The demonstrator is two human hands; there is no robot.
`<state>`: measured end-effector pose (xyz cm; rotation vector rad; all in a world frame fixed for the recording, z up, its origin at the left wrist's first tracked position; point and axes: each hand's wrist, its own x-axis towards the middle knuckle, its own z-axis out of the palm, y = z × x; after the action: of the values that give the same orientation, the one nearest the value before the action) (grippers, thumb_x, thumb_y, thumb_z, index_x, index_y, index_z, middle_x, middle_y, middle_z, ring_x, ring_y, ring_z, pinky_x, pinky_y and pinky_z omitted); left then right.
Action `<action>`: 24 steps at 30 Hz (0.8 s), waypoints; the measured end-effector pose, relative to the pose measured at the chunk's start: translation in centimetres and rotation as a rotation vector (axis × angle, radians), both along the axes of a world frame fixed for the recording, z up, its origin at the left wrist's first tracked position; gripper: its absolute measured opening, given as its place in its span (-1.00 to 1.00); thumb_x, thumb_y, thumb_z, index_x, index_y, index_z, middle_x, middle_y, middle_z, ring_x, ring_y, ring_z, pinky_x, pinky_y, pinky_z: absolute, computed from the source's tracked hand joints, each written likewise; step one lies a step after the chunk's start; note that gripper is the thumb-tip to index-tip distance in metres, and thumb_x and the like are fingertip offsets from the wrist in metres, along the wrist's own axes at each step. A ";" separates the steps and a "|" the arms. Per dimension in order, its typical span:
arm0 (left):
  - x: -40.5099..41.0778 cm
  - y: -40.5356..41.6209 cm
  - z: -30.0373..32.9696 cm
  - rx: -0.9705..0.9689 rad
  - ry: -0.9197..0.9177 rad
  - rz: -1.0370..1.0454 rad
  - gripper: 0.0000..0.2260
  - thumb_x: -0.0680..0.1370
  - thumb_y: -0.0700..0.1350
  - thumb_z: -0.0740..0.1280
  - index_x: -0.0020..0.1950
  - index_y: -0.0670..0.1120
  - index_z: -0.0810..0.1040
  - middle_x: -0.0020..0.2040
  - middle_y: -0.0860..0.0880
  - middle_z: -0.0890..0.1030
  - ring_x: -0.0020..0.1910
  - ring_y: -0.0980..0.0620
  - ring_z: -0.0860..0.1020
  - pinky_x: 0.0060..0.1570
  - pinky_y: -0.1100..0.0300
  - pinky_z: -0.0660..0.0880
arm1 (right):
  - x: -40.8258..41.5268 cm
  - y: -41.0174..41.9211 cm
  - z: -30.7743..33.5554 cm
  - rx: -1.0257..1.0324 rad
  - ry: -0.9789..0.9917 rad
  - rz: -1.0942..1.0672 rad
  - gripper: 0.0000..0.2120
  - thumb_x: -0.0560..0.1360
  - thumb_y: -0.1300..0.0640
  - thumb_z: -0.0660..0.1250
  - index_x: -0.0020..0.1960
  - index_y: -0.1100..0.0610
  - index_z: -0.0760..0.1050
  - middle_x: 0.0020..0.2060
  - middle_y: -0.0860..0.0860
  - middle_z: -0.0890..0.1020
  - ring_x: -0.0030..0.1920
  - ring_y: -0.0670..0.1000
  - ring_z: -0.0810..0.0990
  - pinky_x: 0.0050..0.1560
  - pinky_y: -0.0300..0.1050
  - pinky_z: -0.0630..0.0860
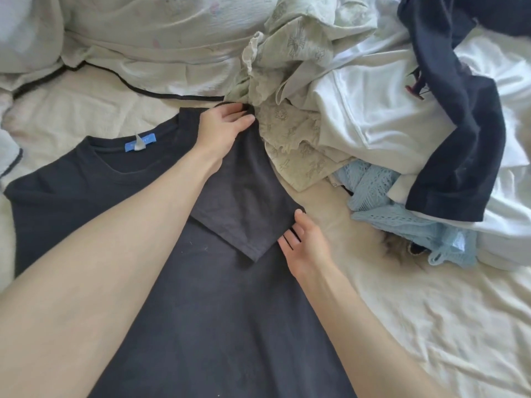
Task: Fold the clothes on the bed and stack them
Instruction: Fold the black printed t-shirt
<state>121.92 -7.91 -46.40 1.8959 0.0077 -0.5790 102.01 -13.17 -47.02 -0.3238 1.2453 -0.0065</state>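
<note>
A black T-shirt [201, 297] with a blue neck label lies spread flat on the bed, collar to the far left. Its right sleeve [244, 202] is folded inward over the body. My left hand [221, 127] reaches across the shirt and pinches the shoulder fold at the far edge, with dark cloth bunched between its fingers. My right hand [304, 242] is at the sleeve's hem; its fingertips are tucked under the cloth and its thumb sits at the sleeve corner.
A loose heap lies to the right: pale green printed garment [290, 133], white clothes [382, 110], navy garment [462, 156], light blue knit [402, 225]. A cream sheet [431, 326] covers the bed at the near right. A rumpled pale blanket [149, 33] lies at the back.
</note>
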 end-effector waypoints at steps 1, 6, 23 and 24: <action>0.0 0.2 -0.3 0.021 -0.003 -0.006 -0.59 0.49 -0.21 0.42 0.32 -0.22 0.47 0.08 -0.01 0.57 0.01 0.21 0.54 -0.03 0.49 0.45 | 0.0 0.0 -0.1 0.001 -0.006 -0.006 -0.64 0.58 0.14 0.26 0.36 0.17 0.40 0.24 0.10 0.54 0.23 0.08 0.53 0.23 -0.05 0.46; 0.7 0.2 -1.3 0.182 -0.054 -0.023 -0.66 0.48 -0.09 0.44 0.22 -0.16 0.57 0.08 -0.04 0.63 0.10 0.10 0.56 0.22 0.25 0.44 | 0.3 -0.6 -0.4 0.042 0.009 0.046 -0.82 0.56 0.11 0.31 0.14 0.11 0.52 0.15 0.06 0.61 0.13 0.04 0.59 0.03 -0.11 0.52; -1.6 8.7 -0.6 0.564 -0.220 -0.209 -0.77 0.52 0.00 0.37 0.09 -0.10 0.61 -0.26 0.12 0.52 -0.25 0.22 0.46 -0.28 0.48 0.28 | -0.4 4.3 0.9 -0.010 0.022 0.335 -0.92 0.52 0.31 0.33 0.00 0.21 0.53 -0.16 0.15 0.70 -0.16 0.04 0.68 -0.25 -0.22 0.58; -1.5 8.9 -0.6 0.560 -0.237 -0.203 -0.78 0.52 0.00 0.37 0.08 -0.10 0.60 -0.28 0.13 0.52 -0.27 0.24 0.46 -0.30 0.48 0.28 | -0.3 4.4 1.0 0.001 0.026 0.334 -0.95 0.52 0.30 0.33 -0.03 0.20 0.52 -0.26 0.09 0.70 -0.20 0.02 0.70 -0.30 -0.24 0.57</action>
<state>120.39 1.01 -46.98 2.5232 -0.1967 -0.5173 101.67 -8.79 -46.05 -0.5290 1.2040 0.2861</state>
